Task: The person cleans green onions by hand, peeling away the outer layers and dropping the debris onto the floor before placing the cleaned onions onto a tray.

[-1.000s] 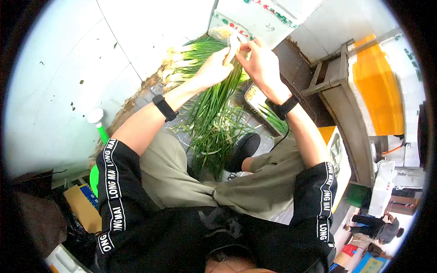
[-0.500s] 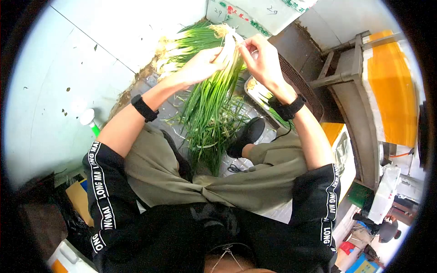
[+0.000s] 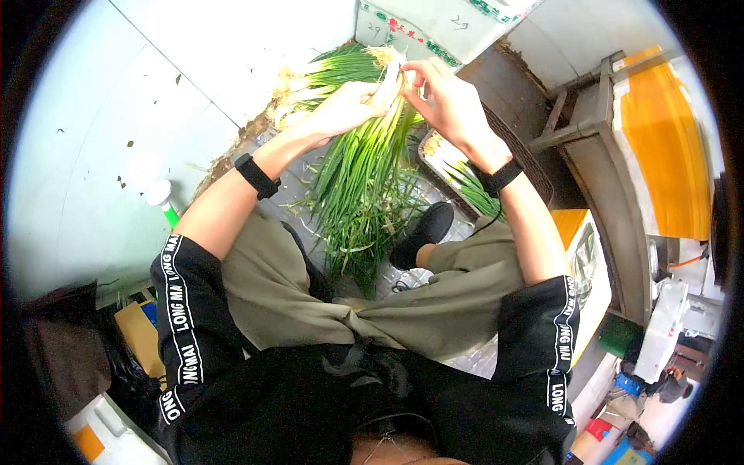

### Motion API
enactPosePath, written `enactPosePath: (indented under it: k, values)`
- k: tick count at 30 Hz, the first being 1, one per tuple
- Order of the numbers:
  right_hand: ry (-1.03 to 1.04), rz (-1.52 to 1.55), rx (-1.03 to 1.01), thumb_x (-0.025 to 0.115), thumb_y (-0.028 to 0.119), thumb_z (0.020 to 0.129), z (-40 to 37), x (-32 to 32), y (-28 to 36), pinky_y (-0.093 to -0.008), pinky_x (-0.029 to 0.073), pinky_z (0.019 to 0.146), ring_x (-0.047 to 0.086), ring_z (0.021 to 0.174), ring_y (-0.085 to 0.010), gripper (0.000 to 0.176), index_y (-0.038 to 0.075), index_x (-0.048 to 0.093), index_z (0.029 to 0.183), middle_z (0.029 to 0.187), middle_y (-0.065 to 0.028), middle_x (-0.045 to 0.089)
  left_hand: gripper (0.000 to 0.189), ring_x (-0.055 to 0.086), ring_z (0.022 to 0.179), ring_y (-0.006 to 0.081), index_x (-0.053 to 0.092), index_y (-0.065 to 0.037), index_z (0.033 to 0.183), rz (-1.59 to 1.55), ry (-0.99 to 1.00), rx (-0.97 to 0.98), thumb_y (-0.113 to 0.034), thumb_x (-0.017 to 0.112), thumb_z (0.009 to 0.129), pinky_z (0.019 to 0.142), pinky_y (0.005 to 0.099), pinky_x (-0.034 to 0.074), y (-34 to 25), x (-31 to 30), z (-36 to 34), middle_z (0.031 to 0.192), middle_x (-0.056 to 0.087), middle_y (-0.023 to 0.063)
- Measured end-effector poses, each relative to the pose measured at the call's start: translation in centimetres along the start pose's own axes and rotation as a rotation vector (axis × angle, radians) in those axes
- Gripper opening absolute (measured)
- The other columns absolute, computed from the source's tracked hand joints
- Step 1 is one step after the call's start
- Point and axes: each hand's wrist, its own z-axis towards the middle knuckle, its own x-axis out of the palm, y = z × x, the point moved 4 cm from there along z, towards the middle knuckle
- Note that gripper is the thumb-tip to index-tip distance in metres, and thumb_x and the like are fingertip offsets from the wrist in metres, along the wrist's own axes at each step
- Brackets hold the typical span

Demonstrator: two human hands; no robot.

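Observation:
My left hand [image 3: 349,107] is closed around the white stems of a bunch of scallions [image 3: 353,159], whose rooty ends point up and away from me. Long green leaves hang from it toward my feet. Close beside it, my right hand [image 3: 453,105] pinches a thin outer strip at the scallion stems between thumb and fingers; the exact spot is partly hidden. More scallions [image 3: 302,89] lie in a pile behind my left hand, roots to the left. Below the bunch, loose green trimmings [image 3: 353,252] cover the floor between my shoes.
A brown woven basket [image 3: 465,208] holding scallions stands to the right. Behind is a white foam box [image 3: 434,35] with printing. A metal-framed stand [image 3: 612,155] rises at right, a white wall [image 3: 101,139] at left. Another person is far off at lower right.
Both hands stay at the scallion stems, with only a slight shift of the right hand's fingers. The whole view has shifted slightly.

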Motion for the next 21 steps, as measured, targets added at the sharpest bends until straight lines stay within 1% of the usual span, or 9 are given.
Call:
enactPosePath:
  k: [4, 6, 7, 9, 10, 12, 17, 19, 21]
  values:
    - [0.052, -0.197, -0.073, 0.066, 0.022, 0.088, -0.4, 0.3, 0.1, -0.0398, 0.052, 0.072, 0.064, 0.086, -0.0282, 0.03, 0.007, 0.057, 0.113, 0.095, -0.009, 0.058, 0.039, 0.058, 0.092, 0.0085, 0.059, 0.0, 0.127, 0.063, 0.013, -0.013, -0.019, 0.061, 0.093, 0.085, 0.0269, 0.048, 0.9, 0.1, 0.3, 0.104, 0.066, 0.002]
    - [0.11, -0.36, -0.153, 0.064, 0.019, 0.086, -0.2, 0.6, 0.7, -0.0375, 0.049, 0.075, 0.061, 0.087, -0.0251, 0.024, 0.007, 0.058, 0.106, 0.093, -0.0074, 0.058, 0.035, 0.059, 0.089, 0.0093, 0.062, 0.0, 0.122, 0.217, 0.015, 0.024, -0.018, 0.061, 0.092, 0.082, 0.0273, 0.048, 0.6, 0.3, 0.2, 0.1, 0.067, 0.0027]
    - [0.113, -0.361, -0.157, 0.064, 0.019, 0.086, -0.2, 0.8, 0.7, -0.0375, 0.049, 0.075, 0.061, 0.087, -0.0251, 0.024, 0.007, 0.058, 0.106, 0.093, -0.0074, 0.058, 0.035, 0.059, 0.089, 0.0093, 0.062, 0.0, 0.122, 0.213, 0.011, 0.025, -0.018, 0.061, 0.092, 0.082, 0.0273, 0.048, 0.4, 0.3, 0.0, 0.1, 0.067, 0.0027]
    - [0.112, -0.522, -0.23, 0.063, 0.014, 0.08, -0.2, 1.4, 0.8, -0.0342, 0.046, 0.08, 0.059, 0.092, -0.022, 0.021, 0.008, 0.059, 0.099, 0.094, -0.006, 0.058, 0.027, 0.058, 0.088, 0.0141, 0.064, 0.0, 0.109, 0.2, -0.006, 0.004, -0.016, 0.062, 0.087, 0.084, 0.0309, 0.046, -0.3, 0.4, -0.4, 0.093, 0.068, 0.008]
    - [0.112, -0.527, -0.236, 0.063, 0.014, 0.08, -0.2, 1.5, 0.7, -0.0342, 0.046, 0.08, 0.059, 0.092, -0.022, 0.021, 0.008, 0.059, 0.099, 0.094, -0.006, 0.058, 0.024, 0.058, 0.086, 0.0145, 0.064, 0.0, 0.104, 0.242, -0.013, -0.001, -0.017, 0.062, 0.087, 0.083, 0.0314, 0.046, -0.4, 0.3, -0.4, 0.091, 0.067, 0.0081]
    - [0.104, -0.578, -0.323, 0.061, 0.012, 0.077, -0.1, 1.3, 1.0, -0.0332, 0.045, 0.082, 0.058, 0.094, -0.0211, 0.019, 0.007, 0.059, 0.095, 0.095, -0.0054, 0.058, 0.024, 0.059, 0.085, 0.015, 0.064, 0.0, 0.104, 0.237, -0.023, -0.01, -0.018, 0.062, 0.087, 0.082, 0.0318, 0.046, 0.2, 0.0, -0.1, 0.09, 0.067, 0.0083]
    - [0.141, -0.543, -0.301, 0.058, 0.012, 0.079, 0.4, 1.5, 0.5, -0.0337, 0.045, 0.082, 0.058, 0.094, -0.0218, 0.016, 0.007, 0.059, 0.094, 0.094, -0.0057, 0.058, 0.026, 0.059, 0.084, 0.0163, 0.064, -0.001, 0.1, 0.255, -0.011, 0.032, -0.022, 0.063, 0.086, 0.08, 0.033, 0.047, 1.3, -0.6, 0.2, 0.087, 0.066, 0.0091]
    - [0.146, -0.523, -0.296, 0.058, 0.012, 0.08, 0.6, 2.1, 0.2, -0.0338, 0.046, 0.082, 0.058, 0.094, -0.0221, 0.015, 0.007, 0.059, 0.094, 0.094, -0.0056, 0.058, 0.034, 0.057, 0.09, 0.0114, 0.062, 0.0, 0.112, 0.331, 0.075, 0.102, -0.026, 0.063, 0.091, 0.082, 0.0291, 0.048, 2.3, -0.7, 0.7, 0.098, 0.066, 0.0045]
    - [0.149, -0.452, -0.216, 0.059, 0.012, 0.08, 0.9, 2.4, -0.2, -0.0337, 0.046, 0.082, 0.059, 0.092, -0.0226, 0.016, 0.007, 0.059, 0.095, 0.092, -0.0063, 0.057, 0.035, 0.056, 0.091, 0.0119, 0.062, 0.0, 0.113, 0.333, 0.06, 0.121, -0.028, 0.064, 0.091, 0.083, 0.0297, 0.048, 2.3, -0.8, 0.5, 0.097, 0.066, 0.0045]
